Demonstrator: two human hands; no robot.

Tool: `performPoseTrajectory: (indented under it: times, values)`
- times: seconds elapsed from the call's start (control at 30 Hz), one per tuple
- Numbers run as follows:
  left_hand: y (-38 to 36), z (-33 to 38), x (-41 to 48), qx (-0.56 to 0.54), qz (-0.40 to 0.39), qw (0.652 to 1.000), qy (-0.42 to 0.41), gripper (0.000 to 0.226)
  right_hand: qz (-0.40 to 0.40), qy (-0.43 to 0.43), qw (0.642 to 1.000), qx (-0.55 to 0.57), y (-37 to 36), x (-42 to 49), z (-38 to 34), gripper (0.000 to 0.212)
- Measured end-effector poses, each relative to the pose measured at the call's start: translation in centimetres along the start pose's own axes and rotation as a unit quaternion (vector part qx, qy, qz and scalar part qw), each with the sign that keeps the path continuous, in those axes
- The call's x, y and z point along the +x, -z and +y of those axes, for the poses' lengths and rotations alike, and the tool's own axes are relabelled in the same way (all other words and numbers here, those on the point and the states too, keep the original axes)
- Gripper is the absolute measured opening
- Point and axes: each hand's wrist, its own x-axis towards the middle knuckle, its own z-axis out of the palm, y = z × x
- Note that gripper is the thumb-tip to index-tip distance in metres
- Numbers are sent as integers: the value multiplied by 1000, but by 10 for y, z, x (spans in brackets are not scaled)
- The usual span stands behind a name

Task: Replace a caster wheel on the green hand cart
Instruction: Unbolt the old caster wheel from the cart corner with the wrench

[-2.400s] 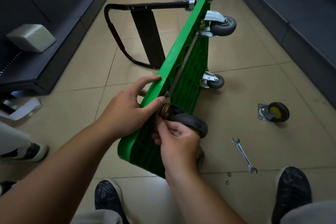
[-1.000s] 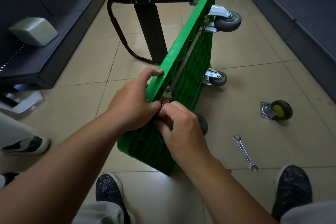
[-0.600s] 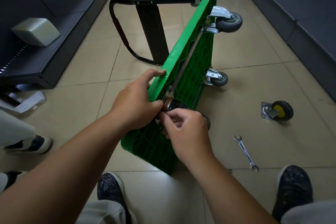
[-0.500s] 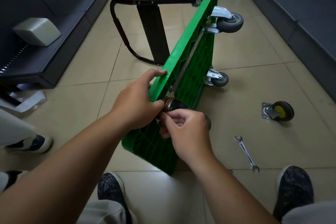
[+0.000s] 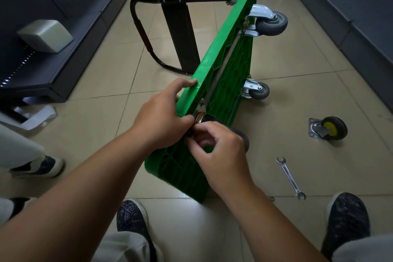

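So, left hand (image 5: pixel 161 119) grips the cart (image 5: pixel 229 66) edge; right hand (image 5: pixel 221 155), touching it, pinches the caster (image 5: pixel 207 117) mount.

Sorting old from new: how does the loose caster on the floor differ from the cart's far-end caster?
The loose caster lies unmounted on the tiles; the far-end caster is fixed to the green cart. The loose caster has a black tyre and yellow hub; the far-end caster's wheel is grey. Both have silver metal brackets.
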Motion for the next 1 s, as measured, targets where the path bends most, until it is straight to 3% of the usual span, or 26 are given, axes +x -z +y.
performPoseTrajectory:
  times: [0.23, 0.4, 0.57, 0.67, 0.8, 1.0]
  values:
    - [0, -1, 1, 5, 0, 1000, 1, 72, -17, -42, 999, -7, -3, 6, -5, 6]
    - [0, 0, 1, 5, -3, 1000, 1, 71, 4, 19, 1000, -18, -4, 2, -9, 16]
    - [2, -1, 2, -2, -8, 1000, -2, 70, 46, 24, 998, -28, -5, -5, -8, 15]
    - [2, -2, 3, 1, -8, 1000, -1, 71, 79, -50, 995, -17, -7, -8, -9, 18]
    - [1, -2, 3, -6, -10, 1000, -4, 72, 36, -146, 988, 15, -8, -6, -7, 24]
    - [2, -2, 2, -3, -6, 1000, -5, 70, -6, -167, 983, 68, -7, -3, -7, 9]
